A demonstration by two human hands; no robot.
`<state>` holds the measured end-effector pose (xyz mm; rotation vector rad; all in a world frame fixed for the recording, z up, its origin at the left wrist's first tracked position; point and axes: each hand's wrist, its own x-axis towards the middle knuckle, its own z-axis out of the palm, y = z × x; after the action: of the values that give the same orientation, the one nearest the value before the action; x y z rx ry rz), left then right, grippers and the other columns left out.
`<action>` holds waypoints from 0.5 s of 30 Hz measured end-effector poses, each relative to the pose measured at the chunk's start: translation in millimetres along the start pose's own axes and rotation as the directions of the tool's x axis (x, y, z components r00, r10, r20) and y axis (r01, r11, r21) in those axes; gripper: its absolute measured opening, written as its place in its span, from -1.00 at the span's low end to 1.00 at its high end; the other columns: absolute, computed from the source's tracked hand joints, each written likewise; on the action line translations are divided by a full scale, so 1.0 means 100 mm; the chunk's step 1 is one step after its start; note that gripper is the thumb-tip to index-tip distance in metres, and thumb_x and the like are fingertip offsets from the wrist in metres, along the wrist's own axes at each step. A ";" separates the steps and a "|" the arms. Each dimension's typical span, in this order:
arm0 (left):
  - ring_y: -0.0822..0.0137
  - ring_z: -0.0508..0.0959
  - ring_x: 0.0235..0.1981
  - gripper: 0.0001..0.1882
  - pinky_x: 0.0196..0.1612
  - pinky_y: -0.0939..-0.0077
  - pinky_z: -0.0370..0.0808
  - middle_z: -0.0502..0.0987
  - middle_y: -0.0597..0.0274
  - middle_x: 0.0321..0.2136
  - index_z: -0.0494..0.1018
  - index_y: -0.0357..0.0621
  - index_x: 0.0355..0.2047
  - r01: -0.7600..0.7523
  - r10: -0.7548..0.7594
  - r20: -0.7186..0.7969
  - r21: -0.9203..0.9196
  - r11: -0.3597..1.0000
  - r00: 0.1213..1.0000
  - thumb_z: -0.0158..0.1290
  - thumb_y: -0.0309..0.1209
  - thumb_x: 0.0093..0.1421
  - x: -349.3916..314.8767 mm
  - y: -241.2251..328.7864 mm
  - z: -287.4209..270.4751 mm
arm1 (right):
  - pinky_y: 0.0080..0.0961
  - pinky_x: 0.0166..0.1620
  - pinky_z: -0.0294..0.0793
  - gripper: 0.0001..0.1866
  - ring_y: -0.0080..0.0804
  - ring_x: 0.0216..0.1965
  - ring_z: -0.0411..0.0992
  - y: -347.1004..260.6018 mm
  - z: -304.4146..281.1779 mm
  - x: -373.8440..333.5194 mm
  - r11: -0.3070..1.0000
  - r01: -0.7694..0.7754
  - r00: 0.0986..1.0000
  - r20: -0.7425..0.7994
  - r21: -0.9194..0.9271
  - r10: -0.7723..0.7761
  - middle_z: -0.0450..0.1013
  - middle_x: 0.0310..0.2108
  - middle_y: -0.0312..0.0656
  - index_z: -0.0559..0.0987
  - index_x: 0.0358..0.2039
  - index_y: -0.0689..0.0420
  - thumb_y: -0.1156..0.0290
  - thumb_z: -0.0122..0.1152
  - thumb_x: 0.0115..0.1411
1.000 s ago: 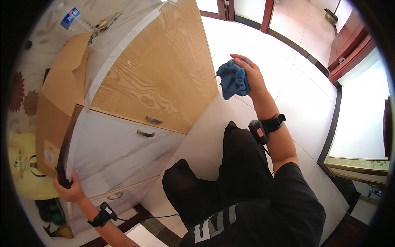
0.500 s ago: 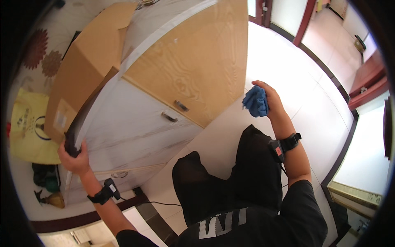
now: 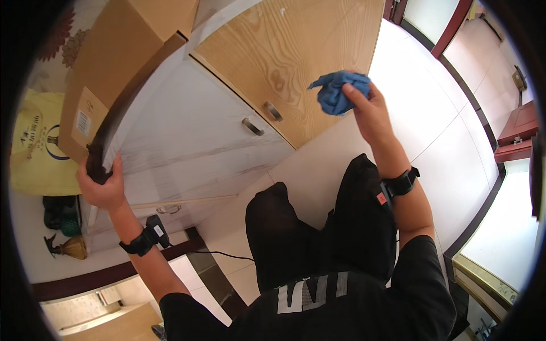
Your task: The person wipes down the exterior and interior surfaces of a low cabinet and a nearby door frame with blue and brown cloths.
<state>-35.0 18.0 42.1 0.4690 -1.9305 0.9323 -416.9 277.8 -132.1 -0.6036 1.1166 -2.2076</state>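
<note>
My right hand (image 3: 369, 108) is closed on a crumpled blue cloth (image 3: 338, 94), the thumb pressed over it, in front of the light wood cabinet door (image 3: 296, 62). At the far left my left hand (image 3: 105, 187) curls round a small dark item (image 3: 98, 162) at the edge of the cabinet top; its kind I cannot make out. Just above that hand stands a brown cardboard box (image 3: 128, 51), its lower corner close to my fingers. Both wrists wear black straps with small boxes.
A white marbled cabinet door (image 3: 187, 131) with a metal handle (image 3: 253, 127) adjoins the wood one. Left of the box are a yellow bag (image 3: 37, 142) and an amber spray bottle (image 3: 74, 247). White floor tiles (image 3: 449, 148) lie to the right, with a red door (image 3: 517, 131) beyond.
My right hand has moved up and left with the blue cloth, to the front of the wood door. The left hand keeps its hold beside the box. The whole view has shifted slightly.
</note>
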 end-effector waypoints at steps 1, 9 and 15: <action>0.17 0.53 -0.42 -0.35 -0.35 0.44 0.49 0.50 0.12 -0.39 0.43 -0.27 -0.25 -0.021 0.021 -0.022 0.010 1.000 1.000 0.40 -0.10 -0.26 0.04 0.02 0.02 | -0.58 -0.18 0.39 -0.68 -0.50 -0.26 0.44 0.07 0.00 -0.01 0.997 -0.024 0.999 0.042 -0.069 0.027 0.47 -0.30 -0.20 0.43 -0.13 0.28 0.40 0.17 0.14; 0.27 0.55 -0.43 -0.34 -0.34 0.51 0.52 0.52 0.14 -0.40 0.43 -0.30 -0.27 -0.041 0.040 -0.059 -0.004 0.999 0.997 0.45 -0.17 -0.32 0.05 0.01 -0.01 | -0.63 -0.25 0.38 -0.75 -0.59 -0.32 0.42 0.62 0.28 -0.08 0.985 -0.138 0.990 -0.026 -0.105 0.136 0.49 -0.32 -0.27 0.48 -0.19 0.20 0.37 0.20 0.14; 0.28 0.54 -0.46 -0.34 -0.36 0.54 0.52 0.52 0.14 -0.41 0.43 -0.31 -0.29 -0.043 0.041 -0.064 -0.027 0.999 0.997 0.45 -0.16 -0.33 0.02 -0.05 0.03 | -0.34 -0.14 0.38 -0.64 -0.18 -0.15 0.34 0.90 0.80 0.08 0.372 0.653 0.733 0.425 -0.660 -0.532 0.34 -0.17 -0.11 0.46 -0.19 0.05 0.57 0.24 -0.06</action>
<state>-35.2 12.5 45.0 0.3789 -1.9003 0.9346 -346.7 184.3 -161.5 -1.7827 2.0525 -2.0244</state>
